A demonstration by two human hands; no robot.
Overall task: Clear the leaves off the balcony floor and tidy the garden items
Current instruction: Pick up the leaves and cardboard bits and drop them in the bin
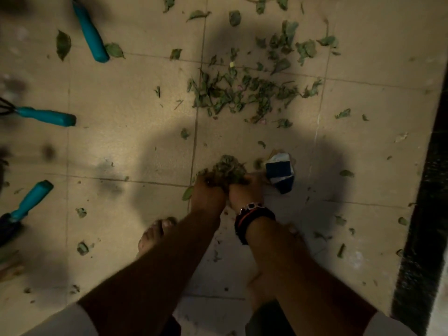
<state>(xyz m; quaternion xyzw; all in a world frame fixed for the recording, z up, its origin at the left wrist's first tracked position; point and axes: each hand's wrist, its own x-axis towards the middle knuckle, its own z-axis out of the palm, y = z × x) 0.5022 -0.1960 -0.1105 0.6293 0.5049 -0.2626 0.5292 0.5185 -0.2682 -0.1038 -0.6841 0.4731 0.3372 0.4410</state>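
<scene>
Both hands are down at the beige tiled balcony floor (135,146), side by side, scooping up a wad of crumpled green leaves (229,169). The left hand (208,194) and the right hand (244,192) each have their fingers curled into that clump, so it's squeezed between the two of them. The right wrist has a black watch with a red stripe (253,218) on it. Just to the right of the hands there's a small blue and white carton (280,174) lying on the tile. A bigger spread of loose green leaves (244,93) sits further out, with strays all over. On the left, well apart from the hands, are teal-handled garden tools: a hand rake (46,116), a trowel (26,204) and another teal handle (91,36) near the top. A bare foot (152,235) peeks out under the left forearm.
</scene>
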